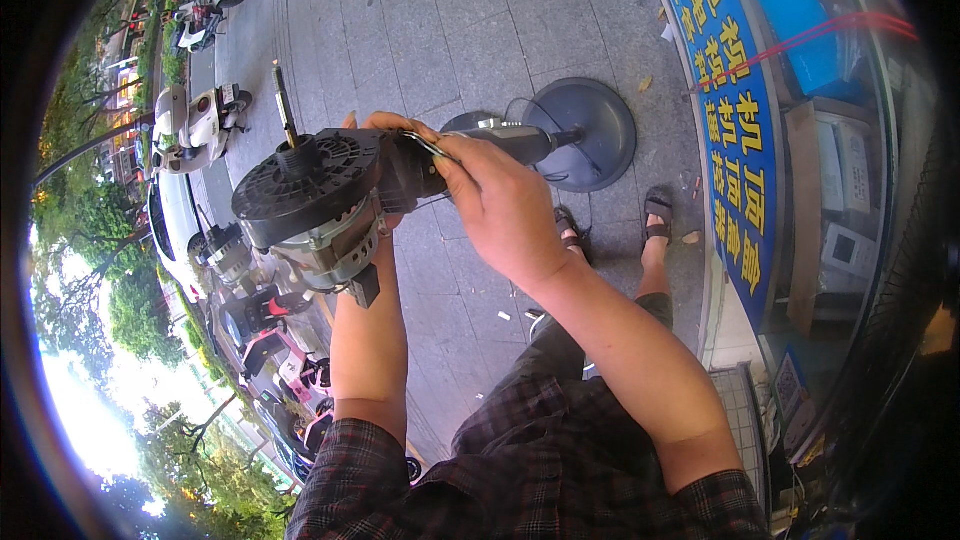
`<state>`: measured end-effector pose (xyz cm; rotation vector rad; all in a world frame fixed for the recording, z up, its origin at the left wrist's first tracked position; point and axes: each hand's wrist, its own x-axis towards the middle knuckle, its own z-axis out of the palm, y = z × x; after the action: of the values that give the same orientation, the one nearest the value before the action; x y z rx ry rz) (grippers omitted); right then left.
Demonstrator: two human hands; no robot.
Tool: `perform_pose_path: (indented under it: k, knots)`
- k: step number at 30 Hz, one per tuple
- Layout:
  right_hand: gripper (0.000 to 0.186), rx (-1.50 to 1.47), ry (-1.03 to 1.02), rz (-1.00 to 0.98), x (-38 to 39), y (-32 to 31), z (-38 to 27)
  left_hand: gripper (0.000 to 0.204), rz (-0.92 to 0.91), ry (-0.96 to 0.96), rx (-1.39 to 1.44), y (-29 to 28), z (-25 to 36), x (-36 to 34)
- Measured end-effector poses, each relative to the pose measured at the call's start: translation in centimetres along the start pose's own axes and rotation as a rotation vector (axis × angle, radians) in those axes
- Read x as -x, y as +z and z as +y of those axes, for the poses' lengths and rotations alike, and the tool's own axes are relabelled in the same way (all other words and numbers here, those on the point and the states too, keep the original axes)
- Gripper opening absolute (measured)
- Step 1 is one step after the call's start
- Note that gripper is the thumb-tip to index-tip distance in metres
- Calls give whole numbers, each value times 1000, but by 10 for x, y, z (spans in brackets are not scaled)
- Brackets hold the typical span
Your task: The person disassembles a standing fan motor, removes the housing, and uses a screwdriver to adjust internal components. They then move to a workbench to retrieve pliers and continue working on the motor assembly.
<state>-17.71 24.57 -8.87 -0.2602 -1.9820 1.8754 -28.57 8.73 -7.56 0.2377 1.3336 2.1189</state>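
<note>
My left hand [365,230] grips the fan motor [315,205] from beneath. My right hand [500,205] is closed around its rear, above the round base [590,130].

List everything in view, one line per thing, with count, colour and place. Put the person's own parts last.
fan motor: one, black grille with silver body and a shaft pointing up, held at centre left
fan stand base: one, grey disc, on the pavement above the hands
pavement: grey slabs, across the top and middle
shop sign: one, blue with yellow characters, right
scooters: several, white, red and black, parked along the left rim
trees: green, far left
sandalled feet: two, black sandals, below the base
plaid shirt: dark check, bottom edge
left hand: under the motor, mostly hidden by it
right hand: gripping the motor's rear end
</note>
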Motion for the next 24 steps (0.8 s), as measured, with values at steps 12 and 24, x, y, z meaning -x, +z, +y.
perform_pose_path:
  k: [12, 24]
  knots:
    - [24, 46, -25, -29, -3, -2, 2, 62, -2, -51, -2, -2, 3, 1]
    - [25, 75, -42, -49, -6, -5, 3, 61, 6, -33, -53, -4, 1, 0]
